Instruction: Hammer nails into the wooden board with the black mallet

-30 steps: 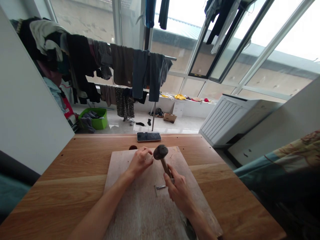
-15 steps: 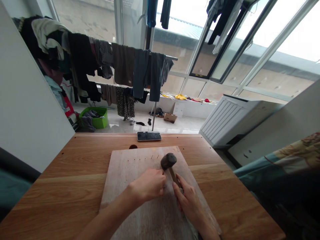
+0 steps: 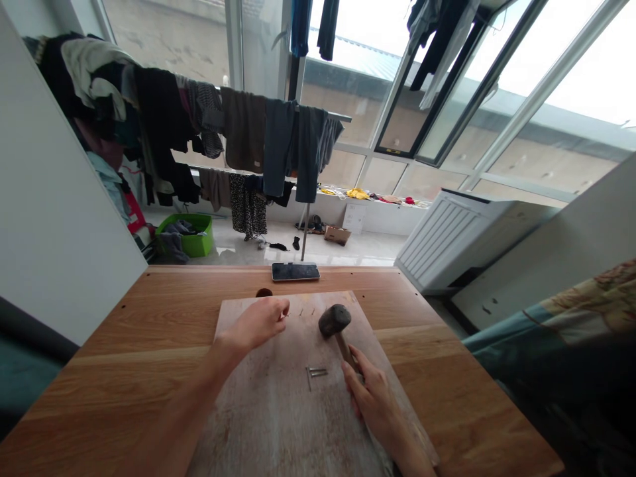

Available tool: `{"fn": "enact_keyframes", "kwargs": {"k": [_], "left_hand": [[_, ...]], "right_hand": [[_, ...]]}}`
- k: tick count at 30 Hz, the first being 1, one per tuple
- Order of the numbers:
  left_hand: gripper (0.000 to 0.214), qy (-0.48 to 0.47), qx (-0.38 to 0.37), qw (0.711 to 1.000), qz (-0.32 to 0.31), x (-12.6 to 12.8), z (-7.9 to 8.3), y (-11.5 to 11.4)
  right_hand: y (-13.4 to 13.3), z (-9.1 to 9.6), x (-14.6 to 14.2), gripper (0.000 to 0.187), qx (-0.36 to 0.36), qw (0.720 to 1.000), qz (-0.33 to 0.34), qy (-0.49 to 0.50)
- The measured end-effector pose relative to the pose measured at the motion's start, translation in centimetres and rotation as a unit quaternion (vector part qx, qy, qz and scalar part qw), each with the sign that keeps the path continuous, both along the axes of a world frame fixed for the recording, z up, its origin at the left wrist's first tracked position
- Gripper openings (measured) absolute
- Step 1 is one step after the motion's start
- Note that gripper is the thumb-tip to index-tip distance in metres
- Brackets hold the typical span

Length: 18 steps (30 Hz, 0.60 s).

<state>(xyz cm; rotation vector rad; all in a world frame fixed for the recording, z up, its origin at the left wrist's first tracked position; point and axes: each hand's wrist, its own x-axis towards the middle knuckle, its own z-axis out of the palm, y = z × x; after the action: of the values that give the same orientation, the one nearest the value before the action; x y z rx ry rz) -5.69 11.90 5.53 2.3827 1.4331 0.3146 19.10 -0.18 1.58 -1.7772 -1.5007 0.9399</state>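
Observation:
My right hand [image 3: 370, 394] grips the wooden handle of a dark-headed hammer [image 3: 334, 320], whose head rests low over a pale wooden board [image 3: 278, 411]. My left hand [image 3: 258, 322] is pinched at the board's far left part, fingertips holding a small nail [image 3: 287, 316] upright against the wood. A few nails [image 3: 307, 311] stand driven in the board just right of it. Loose nails [image 3: 315, 373] lie on the board between my hands.
The board lies on a brown wooden table [image 3: 124, 358]. A phone [image 3: 295, 271] lies face up at the table's far edge, near a round hole [image 3: 264, 292]. Beyond stand a clothes rack [image 3: 238, 132], a green basket [image 3: 191, 235] and a white radiator [image 3: 447, 238].
My left hand went from the loose nails near the hammer handle up and left to the board's far part, now pinching a nail. The hammer stayed about where it was.

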Motion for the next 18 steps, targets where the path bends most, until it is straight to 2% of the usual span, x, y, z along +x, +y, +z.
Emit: {"fn": "enact_keyframes", "kwargs": {"k": [7, 11, 14, 18], "left_hand": [[0.019, -0.002, 0.014, 1.000, 0.002, -0.6, -0.5, 0.3], [0.018, -0.025, 0.025, 0.999, -0.004, -0.4, -0.7, 0.4], [0.017, -0.098, 0.034, 0.994, -0.014, -0.2, -1.5, 0.7], [0.013, -0.241, 0.016, 0.970, -0.027, 0.1, -3.4, 1.3]], "right_hand": [[0.0, 0.7, -0.4, 0.065, -0.018, 1.000, 0.002, 0.012], [0.0, 0.3, -0.3, 0.063, -0.012, 1.000, 0.003, 0.007], [0.0, -0.2, 0.0, 0.061, 0.001, 1.000, -0.006, 0.000], [0.0, -0.2, 0.2, 0.056, 0.018, 1.000, -0.012, -0.015]]}}
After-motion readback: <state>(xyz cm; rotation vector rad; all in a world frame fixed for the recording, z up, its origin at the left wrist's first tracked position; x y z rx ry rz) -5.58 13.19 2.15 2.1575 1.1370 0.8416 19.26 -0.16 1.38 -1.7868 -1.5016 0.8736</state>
